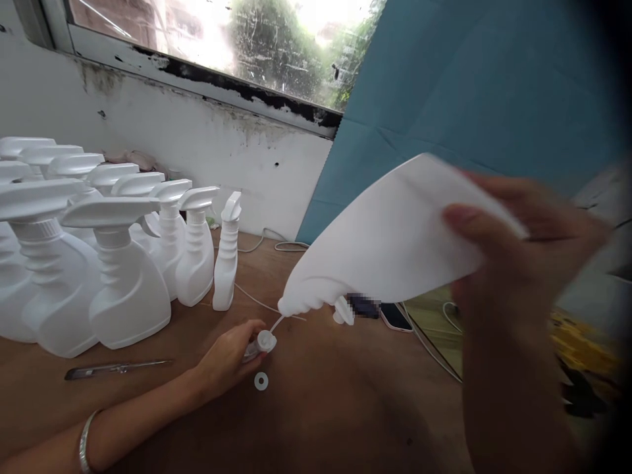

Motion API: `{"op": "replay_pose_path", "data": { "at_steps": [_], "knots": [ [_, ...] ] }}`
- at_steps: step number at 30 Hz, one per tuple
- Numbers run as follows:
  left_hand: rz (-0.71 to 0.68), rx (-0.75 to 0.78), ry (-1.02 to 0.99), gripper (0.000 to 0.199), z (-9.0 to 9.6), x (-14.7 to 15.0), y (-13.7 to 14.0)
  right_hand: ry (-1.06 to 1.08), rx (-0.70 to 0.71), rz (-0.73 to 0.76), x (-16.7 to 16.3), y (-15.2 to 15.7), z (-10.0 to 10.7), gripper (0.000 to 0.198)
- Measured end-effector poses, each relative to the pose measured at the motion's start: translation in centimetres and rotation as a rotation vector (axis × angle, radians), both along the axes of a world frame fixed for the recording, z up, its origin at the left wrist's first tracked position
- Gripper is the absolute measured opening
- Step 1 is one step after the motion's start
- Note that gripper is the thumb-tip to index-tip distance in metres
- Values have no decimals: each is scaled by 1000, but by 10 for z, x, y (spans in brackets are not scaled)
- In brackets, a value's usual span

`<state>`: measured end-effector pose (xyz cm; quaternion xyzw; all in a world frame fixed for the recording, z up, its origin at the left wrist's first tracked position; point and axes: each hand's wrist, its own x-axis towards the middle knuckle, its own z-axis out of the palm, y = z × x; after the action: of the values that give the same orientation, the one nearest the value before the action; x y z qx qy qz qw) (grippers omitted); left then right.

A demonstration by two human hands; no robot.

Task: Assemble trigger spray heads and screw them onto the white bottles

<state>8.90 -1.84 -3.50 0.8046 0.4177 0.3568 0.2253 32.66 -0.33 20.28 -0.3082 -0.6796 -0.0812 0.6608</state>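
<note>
My right hand (513,243) grips a white plastic bottle (380,237) by its base end. The bottle is tilted, its neck pointing down and left. My left hand (232,359) is closed around a white trigger sprayer head (265,341), its round underside turned up. A thin pale tube (277,324) runs between the sprayer head and the bottle's mouth; whether it enters the mouth is too small to tell. A white ring washer (261,381) lies on the table just below my left hand. Beyond the bottle's neck sits a small white plastic piece (344,311), partly hidden.
Several white spray bottles (131,289) with sprayer heads stand upright on the left. A craft knife (118,368) lies before them on the brown table (336,401). A phone (395,317) and cables are behind the bottle. A blue curtain (444,85) hangs beside the window.
</note>
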Motion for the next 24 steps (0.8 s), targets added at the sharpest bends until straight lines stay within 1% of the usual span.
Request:
{"op": "replay_pose_path", "data": {
  "at_steps": [1,3,5,8,10,14,16,19,22,24],
  "knots": [
    [16,-29,-47,32,1,0,0,-19,-4,34,-11,-1,-9,24],
    [49,-69,-138,39,3,0,-1,-53,-87,54,-25,-1,-27,23],
    [81,-93,-183,33,6,0,-1,-74,-178,43,-28,1,-41,22],
    [137,-127,-190,18,9,0,-1,-61,-252,7,-23,6,-57,21],
    [156,-144,-211,18,10,-1,0,-33,-293,-17,-17,10,-66,19],
    [207,-197,-345,22,11,-2,3,133,-385,-34,-1,24,-91,18],
    [222,-248,-445,25,13,-2,6,267,-435,-11,8,32,-109,20],
    [255,-330,-594,39,18,-3,7,474,-520,25,20,43,-141,24],
    [286,-418,-754,51,21,-4,8,536,-584,58,27,44,-165,31],
    [312,-445,-840,49,21,-4,9,520,-621,163,30,39,-174,35]
  ]
}}
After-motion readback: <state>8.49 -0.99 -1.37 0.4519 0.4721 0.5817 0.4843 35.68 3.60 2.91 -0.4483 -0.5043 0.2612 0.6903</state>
